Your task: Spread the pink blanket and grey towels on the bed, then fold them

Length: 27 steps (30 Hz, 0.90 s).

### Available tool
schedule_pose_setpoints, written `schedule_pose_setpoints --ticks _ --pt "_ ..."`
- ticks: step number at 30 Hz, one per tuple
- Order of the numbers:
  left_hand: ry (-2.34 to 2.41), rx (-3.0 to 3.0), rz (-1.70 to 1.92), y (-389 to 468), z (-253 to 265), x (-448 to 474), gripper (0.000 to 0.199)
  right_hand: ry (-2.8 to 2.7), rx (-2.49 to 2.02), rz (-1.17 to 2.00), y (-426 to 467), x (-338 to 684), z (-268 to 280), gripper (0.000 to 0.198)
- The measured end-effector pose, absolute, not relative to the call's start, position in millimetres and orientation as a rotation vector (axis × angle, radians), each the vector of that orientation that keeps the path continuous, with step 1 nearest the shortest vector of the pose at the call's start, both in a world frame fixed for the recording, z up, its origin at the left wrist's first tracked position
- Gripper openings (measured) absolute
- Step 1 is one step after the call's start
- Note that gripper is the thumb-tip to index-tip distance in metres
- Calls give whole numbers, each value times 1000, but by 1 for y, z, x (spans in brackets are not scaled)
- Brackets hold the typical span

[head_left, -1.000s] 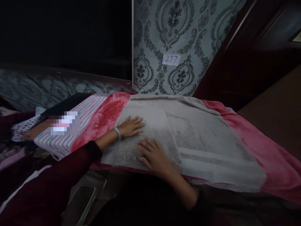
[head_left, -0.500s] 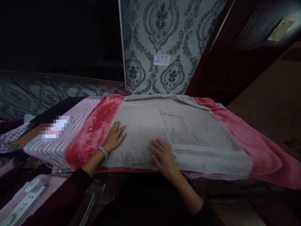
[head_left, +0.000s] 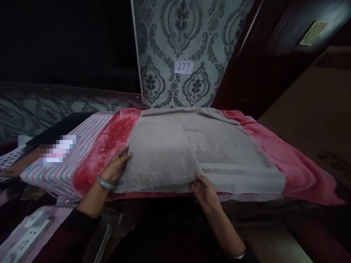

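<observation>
A grey plush towel lies spread over a red plush blanket, its left part folded over into a flap. My left hand grips the left edge of the towel, thumb on top and fingers partly hidden behind the edge. At the flap's near right corner, my right hand pinches the cloth between thumb and fingers. The towel's far edge has a wrinkled fold, and a smooth, paler band crosses its near right part.
A striped cloth sticks out under the blanket at left, with a blurred-out object on it. At lower left is a white power strip. A large dark screen hangs behind, beside a wall label.
Both hands were lying flat on the towel. My left hand has drawn back to grip its left edge, and my right has moved to the flap's near right corner and closed on it.
</observation>
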<state>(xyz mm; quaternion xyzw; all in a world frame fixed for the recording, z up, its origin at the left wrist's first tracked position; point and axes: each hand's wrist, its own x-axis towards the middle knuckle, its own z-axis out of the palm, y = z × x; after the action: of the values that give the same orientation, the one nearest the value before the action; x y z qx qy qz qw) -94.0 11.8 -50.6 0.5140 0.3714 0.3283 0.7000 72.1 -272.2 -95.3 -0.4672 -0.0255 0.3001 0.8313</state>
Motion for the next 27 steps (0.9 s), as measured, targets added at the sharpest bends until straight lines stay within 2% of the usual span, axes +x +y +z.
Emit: schedule_pose_setpoints --ticks 5,13,17,21,27 --pt "812 1135 670 13 -49 -91 52 -52 -977 716 -259 58 -90 55" --pt "704 1209 580 8 -41 -89 73 -256 -1293 699 -250 51 -78 67" --pt "704 1230 607 9 -40 -89 76 -231 -1348 763 -252 52 -75 73" --pt "692 1259 635 11 -42 -89 75 -193 -1301 874 -253 52 -70 78" --pt "701 1237 644 9 -41 -90 74 -54 -1010 734 -243 52 -75 76"
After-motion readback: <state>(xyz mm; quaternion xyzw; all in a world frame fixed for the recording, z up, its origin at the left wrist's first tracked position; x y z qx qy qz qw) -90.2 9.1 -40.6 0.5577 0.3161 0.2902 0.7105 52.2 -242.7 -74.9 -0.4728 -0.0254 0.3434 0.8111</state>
